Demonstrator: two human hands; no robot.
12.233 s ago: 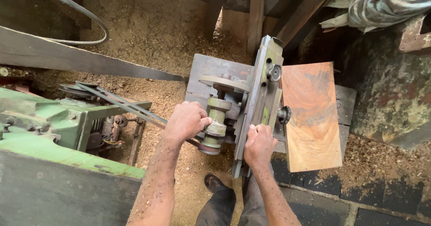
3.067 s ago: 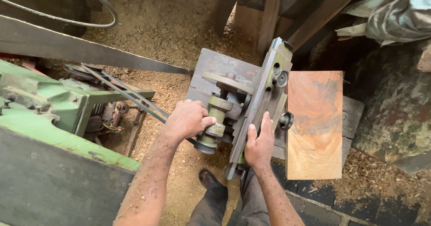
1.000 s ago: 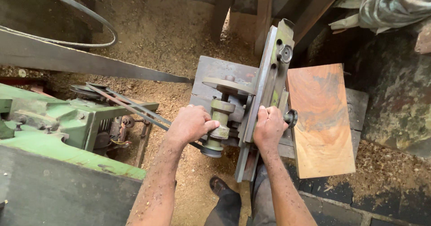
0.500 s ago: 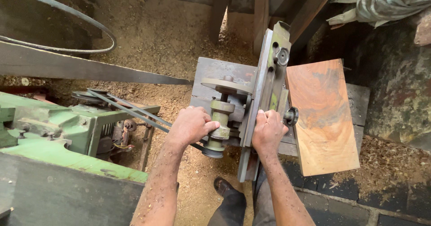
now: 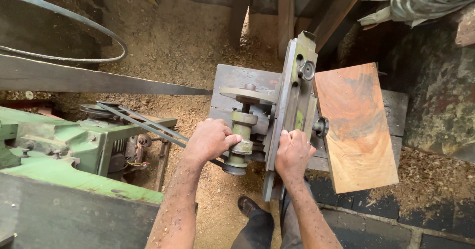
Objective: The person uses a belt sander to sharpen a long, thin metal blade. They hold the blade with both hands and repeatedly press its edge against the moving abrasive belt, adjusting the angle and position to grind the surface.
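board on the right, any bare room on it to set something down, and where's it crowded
The reddish board is bare across its face, from the metal fence to its far edge. It is crowded left of the fence: both hands, left hand, right hand, and the spindle.

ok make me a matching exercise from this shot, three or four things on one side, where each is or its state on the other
Things:
1. left hand
2. right hand
3. reddish-brown wooden board
4. green machine body

Places or states:
a. lies flat at the right of the grey metal fence
b. stands at the far left
c. grips the fence's near end
d. wraps the greenish metal spindle

Pairs: 1-d, 2-c, 3-a, 4-b
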